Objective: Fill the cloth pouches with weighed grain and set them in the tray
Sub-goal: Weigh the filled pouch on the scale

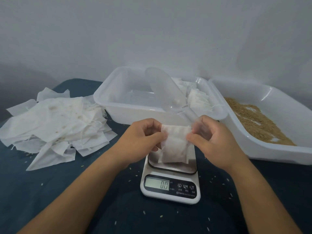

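Nearest sits the white digital kitchen scale (170,186), its display reading 0.0, so nothing presses on its platform; the button labels are too small to read beyond "T". Just above that platform, the left hand (143,134) and right hand (214,139) each pinch an upper corner of a small white cloth pouch (175,146), probably drawing its mouth closed. Left of the scale lies a heap of empty white pouches (54,122). Behind the scale, the translucent white plastic tray (104,97) holds a clear plastic scoop (163,86) and filled pouches (197,98). Right of the scale, a white bin (278,152) holds brown grain (256,122), within reach.
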Motion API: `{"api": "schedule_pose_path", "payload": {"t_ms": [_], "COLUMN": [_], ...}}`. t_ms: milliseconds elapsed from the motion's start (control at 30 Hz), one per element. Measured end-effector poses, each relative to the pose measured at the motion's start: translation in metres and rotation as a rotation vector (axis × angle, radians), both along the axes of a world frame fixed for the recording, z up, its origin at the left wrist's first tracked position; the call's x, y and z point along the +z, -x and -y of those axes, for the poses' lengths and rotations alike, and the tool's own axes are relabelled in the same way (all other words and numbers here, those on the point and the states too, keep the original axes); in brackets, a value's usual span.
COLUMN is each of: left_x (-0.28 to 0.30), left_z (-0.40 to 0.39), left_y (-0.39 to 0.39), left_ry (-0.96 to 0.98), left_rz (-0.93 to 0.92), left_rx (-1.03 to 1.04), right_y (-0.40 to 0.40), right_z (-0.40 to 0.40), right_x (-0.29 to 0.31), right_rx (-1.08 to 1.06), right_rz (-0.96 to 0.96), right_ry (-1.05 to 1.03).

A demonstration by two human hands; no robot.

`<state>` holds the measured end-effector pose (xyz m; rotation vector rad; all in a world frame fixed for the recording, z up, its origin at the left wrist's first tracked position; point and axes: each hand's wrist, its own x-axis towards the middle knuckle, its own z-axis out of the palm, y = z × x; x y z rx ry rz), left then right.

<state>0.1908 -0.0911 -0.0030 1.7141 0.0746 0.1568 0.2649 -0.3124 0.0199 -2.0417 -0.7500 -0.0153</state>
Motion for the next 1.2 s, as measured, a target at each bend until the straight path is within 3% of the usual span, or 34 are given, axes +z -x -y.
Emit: {"api": "schedule_pose_path", "payload": {"t_ms": [167,433,933,1200], "left_x": [-0.006,-0.012,-0.023,-0.025], "left_z": [-0.001,-0.002,-0.022,-0.02], "left_y": [-0.002,-0.009,-0.019,-0.021], "left_ry": [-0.265,-0.463,-0.174,-0.224], "left_rz": [0.048,0.113,0.022,-0.003], "left_rx": [0.088,0.188,0.456,0.433], "right_y": [-0.003,-0.006,-0.013,-0.014], "right_z": [-0.002,-0.003,-0.002,-0.004], "right_x": [-0.008,-0.014,-0.012,-0.013], "right_rx": [-0.074,-0.188,-0.421,-0.421], "right_rz": [0.062,0.148,0.1,0.089], "right_ry": [0.118,0.143,-0.222,-0.235]}}
